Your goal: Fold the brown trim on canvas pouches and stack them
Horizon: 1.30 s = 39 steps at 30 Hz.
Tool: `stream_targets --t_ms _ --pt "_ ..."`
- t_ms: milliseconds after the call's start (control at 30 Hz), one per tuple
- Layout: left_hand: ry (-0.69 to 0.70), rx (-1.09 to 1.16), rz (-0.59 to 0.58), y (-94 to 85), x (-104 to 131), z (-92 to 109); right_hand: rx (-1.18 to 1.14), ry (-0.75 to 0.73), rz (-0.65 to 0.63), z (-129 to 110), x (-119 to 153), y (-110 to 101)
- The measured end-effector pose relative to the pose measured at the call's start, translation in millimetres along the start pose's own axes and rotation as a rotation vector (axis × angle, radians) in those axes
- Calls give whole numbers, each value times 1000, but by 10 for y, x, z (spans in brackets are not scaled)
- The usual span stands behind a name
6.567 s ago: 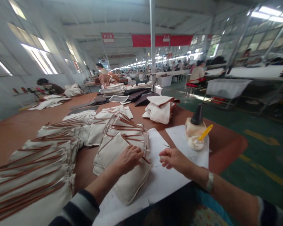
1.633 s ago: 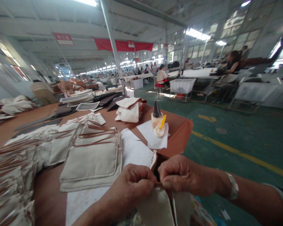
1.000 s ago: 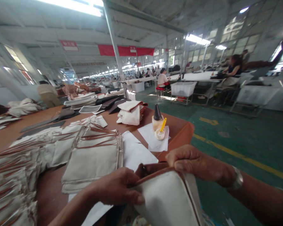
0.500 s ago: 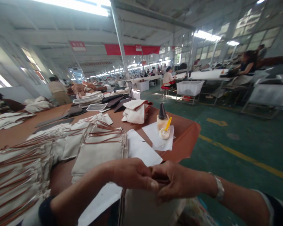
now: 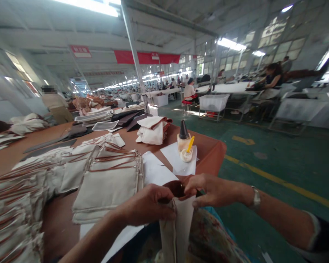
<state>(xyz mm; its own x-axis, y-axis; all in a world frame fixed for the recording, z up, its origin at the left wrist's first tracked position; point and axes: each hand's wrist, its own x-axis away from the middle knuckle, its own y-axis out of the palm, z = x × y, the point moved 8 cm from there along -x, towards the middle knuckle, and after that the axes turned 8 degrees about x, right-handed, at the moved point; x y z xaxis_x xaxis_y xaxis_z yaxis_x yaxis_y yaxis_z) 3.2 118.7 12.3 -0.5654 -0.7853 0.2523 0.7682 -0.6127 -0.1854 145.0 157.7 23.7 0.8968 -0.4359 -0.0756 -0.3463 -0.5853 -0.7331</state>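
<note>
Between my hands, above my lap, hangs a light grey-beige fabric pouch with a brown lining showing at its top opening. My left hand pinches the left side of the upper edge, thumb in front. On the right side of the same edge, my right hand grips with thumb and fingers, some fingertips at the opening. A seam side of the pouch faces me. Just left of it on the table lies a stack of similar beige pouches with brown edging.
Rows of beige pieces cover the left of the brown table. A cone-topped container and a small cup with a yellow-handled tool stand on white paper. Folded pieces lie behind. Co-workers sit beyond the green floor.
Both hands have turned the pouch so its seam side faces me and its top opening shows. Before, the hands were close together over its broad face. The view has shifted slightly right.
</note>
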Motion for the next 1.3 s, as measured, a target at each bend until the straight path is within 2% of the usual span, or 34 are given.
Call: stream_targets --t_ms 100,167,267,367,567,833,933,1067,1300 --pt "68 39 -46 195 -82 38 -136 47 19 -179 11 21" --pt "75 103 -64 240 -87 20 -170 77 12 -260 18 100" --pt "15 84 -29 187 -61 -48 -189 90 24 -254 31 240" --pt "-31 54 2 145 -47 -85 -231 58 91 -184 38 322" --pt "-85 71 68 148 -82 -163 -167 -34 224 -218 66 310" --pt "-125 264 55 223 -75 -210 -230 33 241 -170 88 350" --pt "-129 210 85 218 -48 -196 -306 101 250 -102 80 359" --pt "-127 125 61 228 -8 -168 -384 169 244 -86 72 361" --pt "-91 -123 151 201 17 -54 -294 295 250 -101 57 415"
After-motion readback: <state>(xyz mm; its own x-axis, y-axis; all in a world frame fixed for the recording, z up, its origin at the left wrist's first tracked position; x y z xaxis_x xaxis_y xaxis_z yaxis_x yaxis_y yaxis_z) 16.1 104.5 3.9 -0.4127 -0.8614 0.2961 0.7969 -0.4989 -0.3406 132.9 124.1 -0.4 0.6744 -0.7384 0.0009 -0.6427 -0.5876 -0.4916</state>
